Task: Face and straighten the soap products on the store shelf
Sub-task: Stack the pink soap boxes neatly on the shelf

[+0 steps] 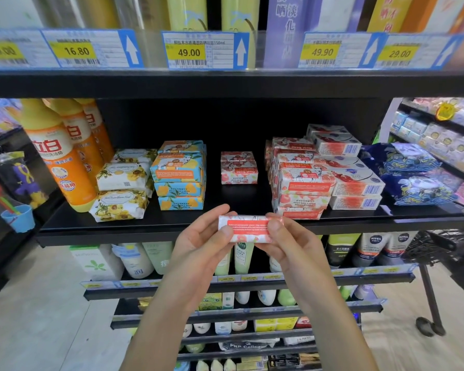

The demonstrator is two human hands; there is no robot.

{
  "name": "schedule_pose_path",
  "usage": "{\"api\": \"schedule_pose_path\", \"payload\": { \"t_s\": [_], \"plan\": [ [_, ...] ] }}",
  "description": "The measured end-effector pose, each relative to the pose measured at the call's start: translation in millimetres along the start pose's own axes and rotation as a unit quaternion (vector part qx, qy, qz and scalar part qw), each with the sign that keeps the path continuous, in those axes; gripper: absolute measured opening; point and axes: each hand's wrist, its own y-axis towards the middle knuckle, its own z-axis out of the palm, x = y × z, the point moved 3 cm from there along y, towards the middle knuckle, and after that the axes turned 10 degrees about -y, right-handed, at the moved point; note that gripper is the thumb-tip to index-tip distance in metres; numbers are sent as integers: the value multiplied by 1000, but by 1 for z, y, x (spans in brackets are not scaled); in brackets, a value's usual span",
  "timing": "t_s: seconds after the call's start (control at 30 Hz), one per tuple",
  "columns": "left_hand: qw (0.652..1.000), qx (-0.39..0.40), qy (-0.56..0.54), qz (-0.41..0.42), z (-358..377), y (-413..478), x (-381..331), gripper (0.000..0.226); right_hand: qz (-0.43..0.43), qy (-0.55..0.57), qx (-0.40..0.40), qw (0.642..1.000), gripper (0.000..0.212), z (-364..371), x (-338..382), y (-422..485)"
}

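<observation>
Together, left hand (198, 238), right hand (295, 245) pinch soap bar (248, 228), "Goat Soap" (239, 170) behind

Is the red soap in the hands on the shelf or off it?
Off it. The left hand and right hand pinch the soap by its ends, in front of the shelf edge.

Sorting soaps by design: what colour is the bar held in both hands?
Soap bar: white with pink-red print and an orange-red panel; head view.
</observation>
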Motion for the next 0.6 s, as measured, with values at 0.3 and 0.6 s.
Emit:
{"api": "schedule_pose_path", "payload": {
  "t_s": [0.3, 0.6],
  "plan": [
    [996, -24, -52, -68, -1, 0, -2, 57, -57, -48, 39, 996, 57, -12, 0, 3],
    [999, -19, -11, -39, 3, 3, -5, 35, -120, -123, 122, 978, 63, -14, 17, 4]
  ]
}}
